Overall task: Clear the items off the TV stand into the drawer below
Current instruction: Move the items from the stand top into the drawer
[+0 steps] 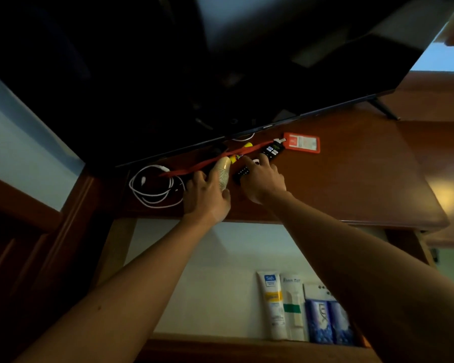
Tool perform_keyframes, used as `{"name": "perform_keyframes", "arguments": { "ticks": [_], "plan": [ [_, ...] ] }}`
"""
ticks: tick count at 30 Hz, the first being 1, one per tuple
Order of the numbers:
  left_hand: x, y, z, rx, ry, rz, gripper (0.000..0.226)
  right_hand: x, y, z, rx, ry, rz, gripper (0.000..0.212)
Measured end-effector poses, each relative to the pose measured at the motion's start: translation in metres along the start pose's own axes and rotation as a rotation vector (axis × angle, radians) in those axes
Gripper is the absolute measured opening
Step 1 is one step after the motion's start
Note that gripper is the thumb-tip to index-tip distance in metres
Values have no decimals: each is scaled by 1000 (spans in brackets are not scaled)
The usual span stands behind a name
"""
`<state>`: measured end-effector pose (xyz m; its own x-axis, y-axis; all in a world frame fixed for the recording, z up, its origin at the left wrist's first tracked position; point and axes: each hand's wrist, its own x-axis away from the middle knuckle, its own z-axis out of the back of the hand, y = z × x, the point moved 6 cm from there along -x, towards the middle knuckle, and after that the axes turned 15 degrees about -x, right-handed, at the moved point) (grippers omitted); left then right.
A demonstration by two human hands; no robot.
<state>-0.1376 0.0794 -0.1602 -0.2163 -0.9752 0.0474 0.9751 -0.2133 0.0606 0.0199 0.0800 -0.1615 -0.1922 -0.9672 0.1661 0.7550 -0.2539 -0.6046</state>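
A dark television point(220, 61) looms over the wooden TV stand point(351, 179) as a person reaches in with both bare arms. Below the hands the drawer point(220, 271) stands pulled out, its pale floor holding a white tube point(271, 305), a white packet point(294, 307) and a blue pack point(325, 320), side by side at its near right corner. On the stand, to the left of the left hand point(206, 196), lies a coiled white cable point(152, 187). That hand is curled round a stack of paper cups point(222, 171) lying on its side, thumb against the stack's open end. A red lanyard point(207, 163) runs behind the cups, from the cable towards an orange card holder point(302, 142) set beyond and to the right of the right hand point(262, 179). The right hand covers a black remote point(271, 149), fingers bent over its near end; in the dim light it is hard to say whether they truly grip it. A yellow object point(243, 150) peeks out just beyond the cups, between the two hands.
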Motion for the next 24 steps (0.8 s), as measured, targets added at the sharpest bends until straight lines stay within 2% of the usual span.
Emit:
{"name": "perform_keyframes", "arguments": {
  "ticks": [6,12,16,24],
  "plan": [
    [-6,-2,-8,79,-21,-34,60,-2,4,-16,163,-89,-15,50],
    [-9,-3,-12,96,-2,-46,57,24,19,-12,253,65,-48,40],
    [-8,-2,-13,123,1,-49,56,33,23,-6,206,128,-97,29],
    [-6,-3,-8,204,-35,-28,49,39,31,1,-19,182,-213,64]
  ]
}}
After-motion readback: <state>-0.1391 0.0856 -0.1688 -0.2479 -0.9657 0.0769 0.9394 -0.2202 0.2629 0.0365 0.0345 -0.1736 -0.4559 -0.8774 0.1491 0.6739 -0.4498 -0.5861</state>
